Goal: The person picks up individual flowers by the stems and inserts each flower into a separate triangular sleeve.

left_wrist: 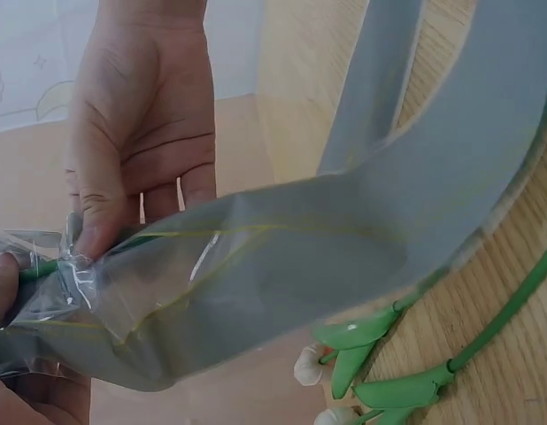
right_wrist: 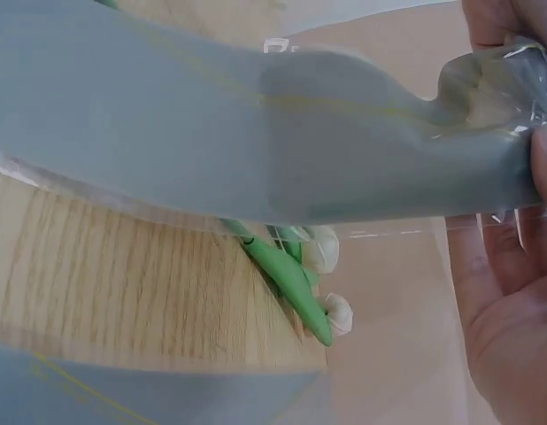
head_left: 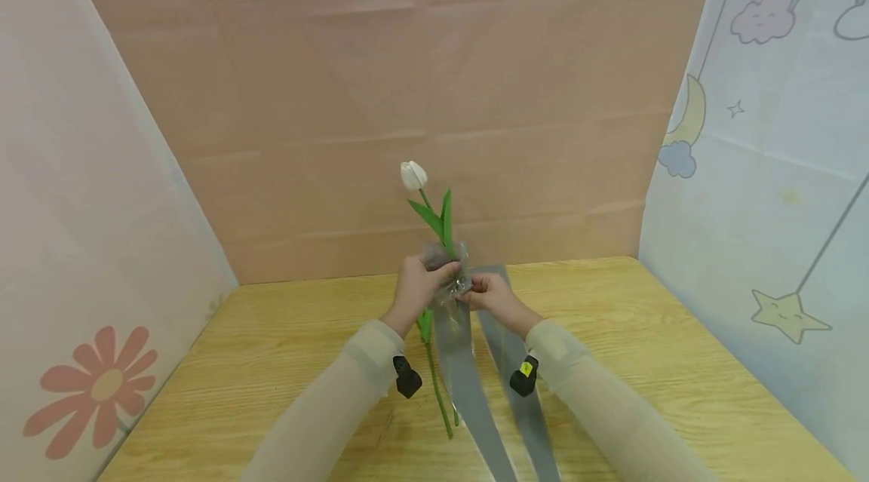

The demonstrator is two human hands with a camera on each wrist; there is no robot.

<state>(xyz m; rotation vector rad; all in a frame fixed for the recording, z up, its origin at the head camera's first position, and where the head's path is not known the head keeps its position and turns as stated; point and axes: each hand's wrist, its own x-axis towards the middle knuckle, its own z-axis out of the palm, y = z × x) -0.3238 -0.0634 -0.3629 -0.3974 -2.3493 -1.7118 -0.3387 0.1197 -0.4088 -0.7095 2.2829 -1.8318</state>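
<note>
Your left grip (head_left: 424, 282) is clamped on the bunched top of the gray wrapper (head_left: 456, 346) by the stem of the white tulip (head_left: 413, 175), whose bloom stands above; your right grip (head_left: 495, 297) pinches film just beside. Two tulips (right_wrist: 287, 282) and a second wrapper (head_left: 498, 335) lie on the table (head_left: 292, 361). Step, judged: fitting stem into wrapper. Next calls for opening the film and easing the stem down.

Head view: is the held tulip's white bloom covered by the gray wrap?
No, the white bloom shows bare, above the gathered top of the gray wrap.
</note>
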